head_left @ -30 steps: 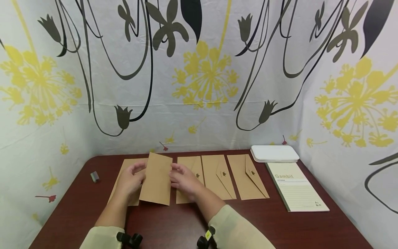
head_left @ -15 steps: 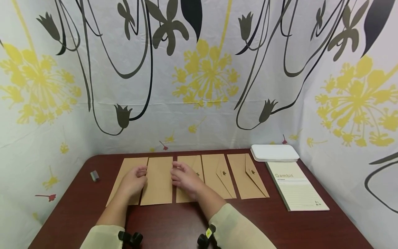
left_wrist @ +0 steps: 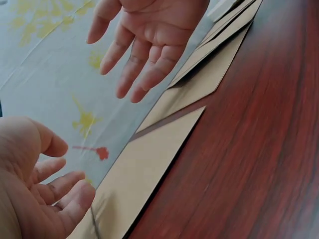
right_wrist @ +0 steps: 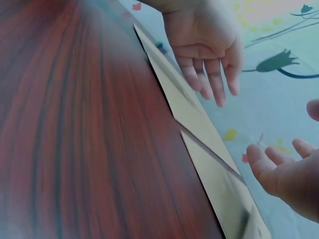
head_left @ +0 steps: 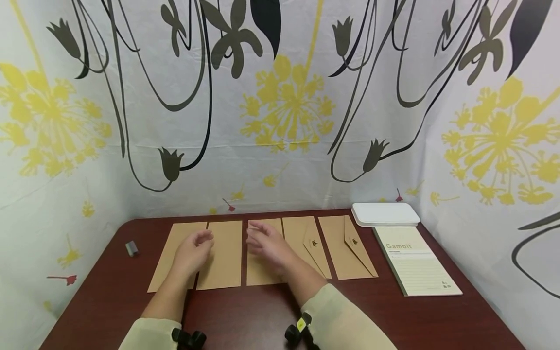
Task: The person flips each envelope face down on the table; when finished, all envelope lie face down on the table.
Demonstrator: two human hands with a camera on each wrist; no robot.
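Note:
My left hand (head_left: 192, 253) hovers over the gap between the two leftmost brown envelopes, fingers loosely bent and holding nothing. The second envelope (head_left: 225, 260) lies flat, plain side up, beside the leftmost envelope (head_left: 165, 261). Over the third envelope (head_left: 261, 273) is my right hand (head_left: 272, 247), its fingers relaxed and its grasp empty; it hides part of that envelope. In the left wrist view both hands are raised above the row, the right palm (left_wrist: 157, 30) facing the camera. The right wrist view also has both hands apart from the envelopes (right_wrist: 172, 89).
To the right lie a fourth envelope (head_left: 297, 238) and a fifth envelope (head_left: 334, 245), flaps showing. A Gambit notepad (head_left: 415, 267) lies farther right, with a white case (head_left: 386, 215) at its top end. A small grey eraser-like block (head_left: 131, 248) sits at far left.
The second envelope, held tilted between both hands a second ago, now lies flat on the table. Both hands have come off it, and the right has shifted right over the third envelope.

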